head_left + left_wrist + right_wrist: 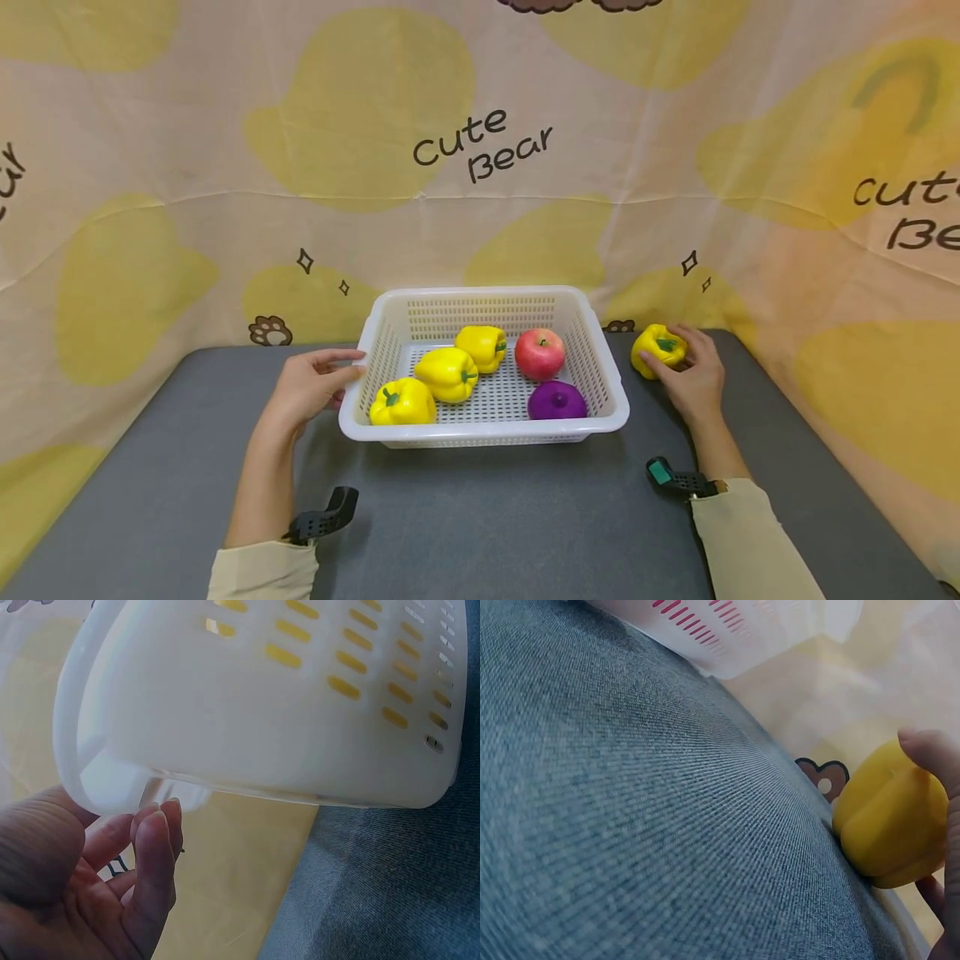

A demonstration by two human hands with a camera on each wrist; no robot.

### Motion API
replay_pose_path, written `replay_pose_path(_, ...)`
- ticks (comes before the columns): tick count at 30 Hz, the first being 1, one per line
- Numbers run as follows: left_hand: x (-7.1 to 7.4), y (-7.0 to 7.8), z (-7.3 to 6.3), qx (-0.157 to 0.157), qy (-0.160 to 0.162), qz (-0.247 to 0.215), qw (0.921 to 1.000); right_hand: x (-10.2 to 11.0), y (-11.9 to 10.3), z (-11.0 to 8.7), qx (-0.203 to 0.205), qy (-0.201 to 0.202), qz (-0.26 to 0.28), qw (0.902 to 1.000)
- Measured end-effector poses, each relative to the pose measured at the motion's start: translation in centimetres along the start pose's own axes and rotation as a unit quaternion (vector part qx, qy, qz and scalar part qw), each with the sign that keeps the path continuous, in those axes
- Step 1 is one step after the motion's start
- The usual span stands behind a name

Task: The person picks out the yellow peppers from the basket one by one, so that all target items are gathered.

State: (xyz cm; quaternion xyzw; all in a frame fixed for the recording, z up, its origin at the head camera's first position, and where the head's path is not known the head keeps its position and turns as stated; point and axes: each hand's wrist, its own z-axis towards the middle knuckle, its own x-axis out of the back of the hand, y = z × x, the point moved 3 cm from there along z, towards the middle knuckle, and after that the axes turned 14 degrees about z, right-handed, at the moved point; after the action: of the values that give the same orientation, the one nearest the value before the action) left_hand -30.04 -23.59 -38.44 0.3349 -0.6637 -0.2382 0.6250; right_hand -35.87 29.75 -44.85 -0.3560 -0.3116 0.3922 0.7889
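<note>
A white plastic basket [483, 431] holds three yellow bell peppers [447, 375], a red apple [540, 354] and a purple round vegetable or fruit [557, 401]. My left hand [313, 385] grips the basket's left rim; the left wrist view shows its curled fingers [154, 847] under the rim, against the outer wall. Right of the basket, my right hand [693, 371] holds another yellow bell pepper [654, 351] between thumb and fingers, its green stem showing. In the right wrist view this pepper [892, 817] is at the table's far edge, the thumb over it.
The dark grey table [495, 517] extends around the basket. Behind it hangs a cream and yellow cloth [360, 242] printed with lettering and paw marks. Black bands [322, 518] are on both wrists.
</note>
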Motion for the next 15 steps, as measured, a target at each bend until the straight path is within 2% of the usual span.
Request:
replay_pose_path(9,-0.14,-0.22,0.14,0.004,-0.002,0.001,1.0,-0.08,0.05,-0.19,0.018,0.026,0.001,0.9995)
replay_pose_path(15,-0.14,-0.21,0.22,0.0,0.001,0.001,1.0,-0.27,0.17,0.36,0.019,0.02,-0.009,0.9996)
